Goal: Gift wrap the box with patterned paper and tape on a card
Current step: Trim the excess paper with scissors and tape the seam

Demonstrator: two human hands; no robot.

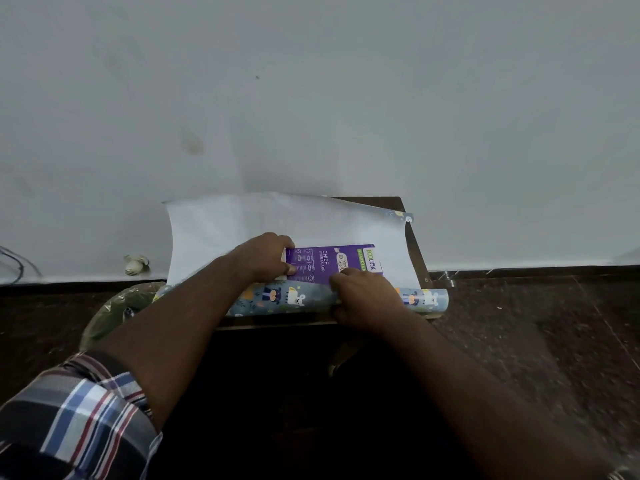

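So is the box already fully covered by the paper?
No, the purple box lies bare on the white side of the paper, with only the near edge rolled up against it.

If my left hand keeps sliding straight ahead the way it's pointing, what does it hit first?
Probably the purple box: your left hand already grips its near end. Past the box lies only the white side of the wrapping paper, though depth is unclear.

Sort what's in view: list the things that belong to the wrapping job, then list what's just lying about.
In the job:
- purple box, held by the left hand
- patterned paper, white side up, near edge rolled under the right hand
- small table underneath

Lying about:
- green plastic bag on the floor
- white object by the wall
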